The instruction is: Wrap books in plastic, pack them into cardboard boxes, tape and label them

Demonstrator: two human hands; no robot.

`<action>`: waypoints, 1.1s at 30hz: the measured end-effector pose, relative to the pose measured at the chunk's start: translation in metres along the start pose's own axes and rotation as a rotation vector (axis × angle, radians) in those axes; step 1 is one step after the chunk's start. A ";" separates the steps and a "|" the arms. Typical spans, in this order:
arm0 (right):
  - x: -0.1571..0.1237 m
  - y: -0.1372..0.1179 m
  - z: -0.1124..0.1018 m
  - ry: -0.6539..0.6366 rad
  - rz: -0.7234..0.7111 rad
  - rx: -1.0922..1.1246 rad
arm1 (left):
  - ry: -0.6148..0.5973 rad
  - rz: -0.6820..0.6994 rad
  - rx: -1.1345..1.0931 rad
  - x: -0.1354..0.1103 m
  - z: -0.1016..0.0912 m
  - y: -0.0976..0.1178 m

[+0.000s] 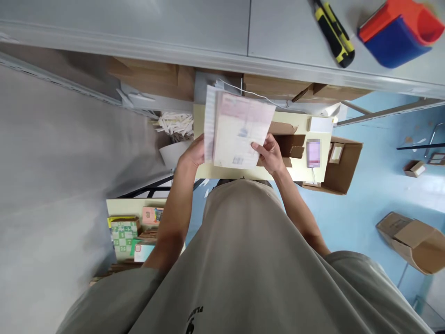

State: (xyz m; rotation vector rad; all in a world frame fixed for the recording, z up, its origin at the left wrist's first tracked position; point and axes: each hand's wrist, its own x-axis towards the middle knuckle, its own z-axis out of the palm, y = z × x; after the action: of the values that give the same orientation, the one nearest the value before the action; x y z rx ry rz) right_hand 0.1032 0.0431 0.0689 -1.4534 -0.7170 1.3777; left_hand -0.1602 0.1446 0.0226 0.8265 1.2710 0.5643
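Note:
Both hands hold a thin, pale book above a cream table. Its cover has a pink band along the top and a small dark print low down. A strip of lined pages shows along its left side. My left hand grips the left edge, its fingertips hidden beneath. At the lower right corner, my right hand pinches it, thumb on top and fingers behind. An opened cardboard box lies on the table just right of my right hand.
A grey shelf overhangs the table, bearing a yellow-black utility knife and a red-blue holder. A phone lies on the table. Cardboard boxes stand to the right. Paper strips fill a bin at left. Books lie lower left.

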 end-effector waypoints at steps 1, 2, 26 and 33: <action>-0.002 0.003 -0.012 0.032 0.000 0.005 | -0.042 0.015 0.004 -0.007 0.016 0.005; -0.003 0.007 -0.023 0.059 -0.003 0.014 | -0.078 0.045 0.035 -0.012 0.032 0.011; 0.047 -0.091 -0.172 -0.279 -0.349 -1.050 | -0.125 0.313 0.655 0.028 0.153 0.055; 0.059 -0.054 -0.176 -0.293 -0.214 -1.040 | -0.262 0.333 0.851 0.039 0.175 0.044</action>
State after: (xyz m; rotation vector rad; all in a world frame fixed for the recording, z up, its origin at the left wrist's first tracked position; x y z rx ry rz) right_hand 0.2939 0.0716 0.0752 -1.8546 -1.9096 1.0741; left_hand 0.0216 0.1623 0.0486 1.7817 1.1219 0.1349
